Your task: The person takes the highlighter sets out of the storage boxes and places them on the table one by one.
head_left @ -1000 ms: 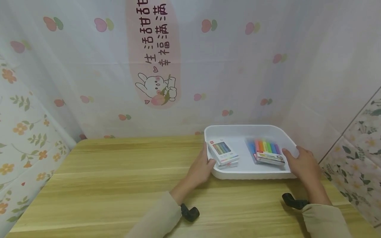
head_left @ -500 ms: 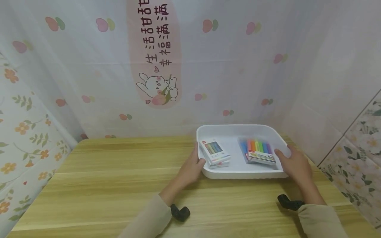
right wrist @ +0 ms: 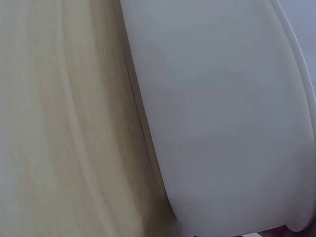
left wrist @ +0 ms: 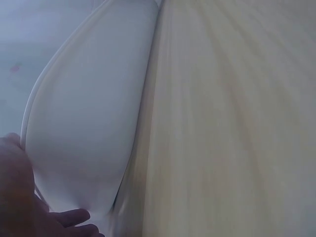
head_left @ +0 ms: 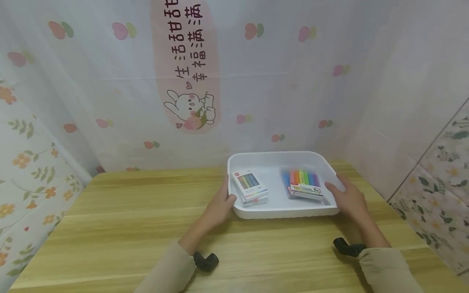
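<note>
Head view had the left hand [head_left: 220, 203] and right hand [head_left: 349, 199] gripping a white tray [head_left: 286, 213] by opposite ends near the wooden table [head_left: 128, 211]'s far right corner, probably so the small packs [head_left: 250, 185] inside sat level.

The left hand [head_left: 219, 206] and right hand [head_left: 350, 200] are bare. Left sleeve [head_left: 168, 268] and right sleeve [head_left: 388, 268] are plain beige; by the far end of each sits a bent, tubular black piece [head_left: 206, 262].

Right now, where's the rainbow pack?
Head view: the rainbow pack lies inside the tray, right side, partly covered by a white box, near the right hand.
</note>
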`<state>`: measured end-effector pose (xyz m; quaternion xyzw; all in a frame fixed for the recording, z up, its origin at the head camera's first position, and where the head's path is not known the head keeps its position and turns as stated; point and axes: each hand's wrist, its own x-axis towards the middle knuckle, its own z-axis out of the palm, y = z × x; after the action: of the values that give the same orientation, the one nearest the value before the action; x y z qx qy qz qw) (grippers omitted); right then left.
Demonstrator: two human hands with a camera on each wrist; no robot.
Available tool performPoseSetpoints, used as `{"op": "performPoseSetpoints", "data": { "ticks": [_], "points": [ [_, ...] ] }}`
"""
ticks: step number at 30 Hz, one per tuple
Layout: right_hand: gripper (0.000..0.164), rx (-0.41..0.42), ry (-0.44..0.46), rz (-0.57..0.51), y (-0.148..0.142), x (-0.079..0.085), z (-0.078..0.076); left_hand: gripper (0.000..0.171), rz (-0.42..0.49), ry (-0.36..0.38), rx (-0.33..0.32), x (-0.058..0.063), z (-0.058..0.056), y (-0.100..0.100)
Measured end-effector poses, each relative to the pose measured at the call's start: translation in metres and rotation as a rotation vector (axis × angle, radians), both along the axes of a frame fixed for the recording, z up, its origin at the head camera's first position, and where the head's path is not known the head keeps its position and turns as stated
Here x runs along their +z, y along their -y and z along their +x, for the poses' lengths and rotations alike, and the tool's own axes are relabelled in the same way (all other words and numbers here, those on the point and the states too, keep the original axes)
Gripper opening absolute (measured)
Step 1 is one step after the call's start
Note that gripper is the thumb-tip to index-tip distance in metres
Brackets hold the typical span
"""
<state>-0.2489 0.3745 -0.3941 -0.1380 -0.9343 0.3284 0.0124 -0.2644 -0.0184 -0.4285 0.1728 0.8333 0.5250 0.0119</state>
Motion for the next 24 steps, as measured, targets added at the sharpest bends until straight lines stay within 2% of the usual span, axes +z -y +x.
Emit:
{"op": "performPoseSetpoints", "data": {
  "ticks": [12, 19, 21, 24],
  "points": [
    [0.088, 0.015, 0.02, -0.073, 0.019, -0.003, -0.002, 0.074, -0.054, 0.036, 0.025, 0.004, 0.003, 0.024],
    [0.086, 0.042, 0.026, -0.115, 0.029, -0.007, -0.003, 0.075, -0.088, 0.063, 0.072, 0.009, 0.001, 0.037],
    [0.084, 0.03, 0.026, -0.114, 0.03, -0.008, -0.003, 0.075, -0.095, 0.061, 0.088, 0.012, 0.0, 0.038],
    [0.084, 0.017, 0.02, -0.104, 0.031, -0.009, -0.004, 0.072, -0.117, 0.02, 0.119, 0.016, -0.004, 0.038]
  ]
}}
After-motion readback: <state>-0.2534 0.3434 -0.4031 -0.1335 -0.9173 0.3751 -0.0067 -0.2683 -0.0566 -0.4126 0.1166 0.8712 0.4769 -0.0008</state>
